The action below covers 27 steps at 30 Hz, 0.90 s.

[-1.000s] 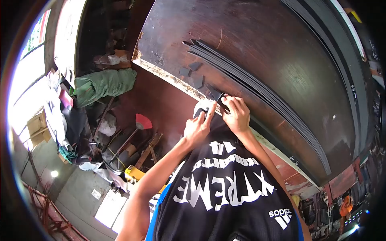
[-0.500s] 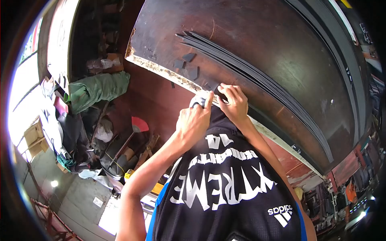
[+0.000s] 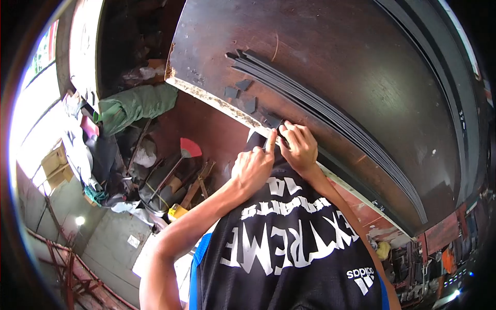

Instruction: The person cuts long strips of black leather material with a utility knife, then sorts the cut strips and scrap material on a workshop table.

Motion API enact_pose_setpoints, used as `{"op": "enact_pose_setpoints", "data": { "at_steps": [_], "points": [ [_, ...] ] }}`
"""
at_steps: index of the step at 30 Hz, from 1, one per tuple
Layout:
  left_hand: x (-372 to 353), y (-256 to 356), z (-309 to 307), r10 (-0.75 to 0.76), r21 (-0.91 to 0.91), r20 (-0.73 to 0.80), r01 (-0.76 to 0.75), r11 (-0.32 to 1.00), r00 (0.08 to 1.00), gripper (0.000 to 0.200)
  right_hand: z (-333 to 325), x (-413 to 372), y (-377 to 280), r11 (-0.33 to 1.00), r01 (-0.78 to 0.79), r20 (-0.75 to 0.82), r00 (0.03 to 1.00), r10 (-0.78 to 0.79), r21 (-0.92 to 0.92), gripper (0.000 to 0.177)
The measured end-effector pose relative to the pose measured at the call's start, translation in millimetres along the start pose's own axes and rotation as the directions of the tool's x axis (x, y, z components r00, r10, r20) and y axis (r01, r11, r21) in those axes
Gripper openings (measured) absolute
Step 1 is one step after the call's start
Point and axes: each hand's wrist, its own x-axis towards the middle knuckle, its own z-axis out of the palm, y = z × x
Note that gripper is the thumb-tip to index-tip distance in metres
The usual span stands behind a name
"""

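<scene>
My left hand [image 3: 254, 166] is at the near edge of the brown tabletop [image 3: 217, 41], index finger stretched along that edge and the other fingers curled; what they grip is hidden. Close against it, my right hand [image 3: 299, 147] bends its fingers and thumb over the end of a long black strip [image 3: 356, 188] that runs along the edge under my wrist. Just beyond the fingertips lies a dark offcut [image 3: 270, 118]. Several small black offcuts [image 3: 250, 105] are scattered to the left. Behind the hands stretches a bundle of thin dark strips [image 3: 330, 114].
The tabletop's front edge [image 3: 206, 98] is pale and chipped. More long black strips [image 3: 444, 88] curve along the far side. Left of the table are a green sack [image 3: 139, 106], a red fan-shaped piece [image 3: 190, 148] and piled clutter. Strips of material hang at lower right.
The view has shifted slightly, so the table sits a little lower. My left hand has drawn back a little from the edge, its index finger still extended; my right hand keeps its place.
</scene>
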Motion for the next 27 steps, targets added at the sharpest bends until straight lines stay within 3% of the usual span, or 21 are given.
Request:
{"op": "enact_pose_setpoints", "data": {
  "at_steps": [6,8,9,14,17,22,27],
  "points": [
    [-9,-24,59,0.02,-0.017,-0.124,-0.022,1.0,0.992,0.079,1,-4,-1,1.0,-0.002,0.006,1.0,0.002,0.007,0.036],
    [-4,-37,80,0.085,-0.015,-0.317,-0.094,0.995,0.945,0.082,0,-3,1,1.0,-0.001,0.002,1.0,0.001,-0.005,0.038],
    [-2,-37,82,0.096,-0.014,-0.327,-0.106,0.994,0.94,0.082,2,-3,1,1.0,-0.006,-0.019,1.0,0.006,0.006,0.036],
    [-16,-18,42,-0.014,-0.143,-0.23,-0.019,0.99,0.973,0.084,5,-4,-1,1.0,-0.005,-0.069,0.998,0.005,0.001,0.032],
    [-14,-15,27,-0.026,-0.078,-0.277,0.005,0.997,0.961,0.081,3,-4,-2,1.0,0.004,-0.056,0.998,-0.003,0.023,0.031],
    [-17,-11,8,-0.014,-0.056,-0.135,0.007,0.998,0.991,0.079,4,-4,-2,0.999,-0.022,-0.056,0.998,0.024,0.041,0.03],
    [-16,-11,2,0.041,-0.015,-0.125,-0.043,0.999,0.991,0.069,3,-4,0,0.999,-0.02,-0.046,0.999,0.022,0.042,0.031]
  ]
}}
